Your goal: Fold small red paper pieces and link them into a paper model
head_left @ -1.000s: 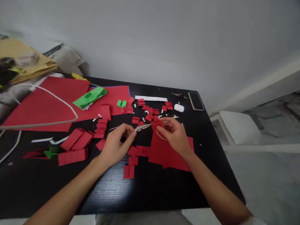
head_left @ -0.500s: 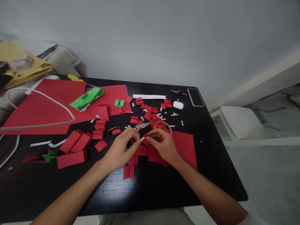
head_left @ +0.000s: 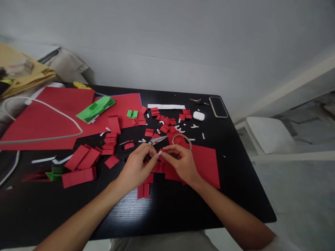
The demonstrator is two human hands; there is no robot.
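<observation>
At the middle of the table, my left hand (head_left: 138, 164) is closed, thumb and forefinger pinching a small white strip (head_left: 159, 152). My right hand (head_left: 181, 162) pinches a small folded red paper piece (head_left: 162, 157), and the strip lies against its left edge. Whether the two are stuck together cannot be made out. Just beyond my fingers are scissors (head_left: 158, 139), partly covered by my left hand, and a roll of tape (head_left: 190, 141). Below my hands lie folded red paper pieces (head_left: 143, 191), and red sheets (head_left: 205, 167) extend under and beside my right hand.
Small red pieces and white scraps (head_left: 194, 126) are scattered beyond my hands. A white case (head_left: 199, 116), keys (head_left: 199, 101) and a phone (head_left: 218, 107) sit at the back right. To the left are green folded papers (head_left: 96, 108), large red sheets (head_left: 52, 115) and a white cable (head_left: 60, 111).
The white strip has come up against the red paper piece as my fingertips drew closer together. The view has shifted slightly.
</observation>
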